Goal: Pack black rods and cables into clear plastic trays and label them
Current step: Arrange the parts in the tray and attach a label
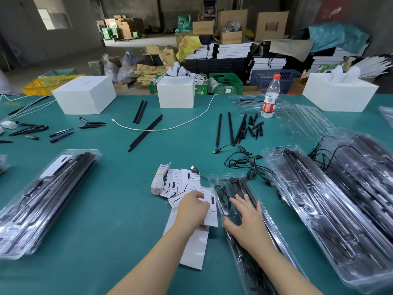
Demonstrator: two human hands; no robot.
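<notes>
Clear trays, filled and stacked, are seen at the left (42, 201) and right (331, 211), so much packing is judged done. One filled tray (231, 201) is pressed flat by the right hand (247, 222), fingers spread. A label (209, 209) from the pile (176, 182) is pinched by the left hand (192, 207). Loose rods (146, 132) and cables (240, 160) are left unpacked.
</notes>
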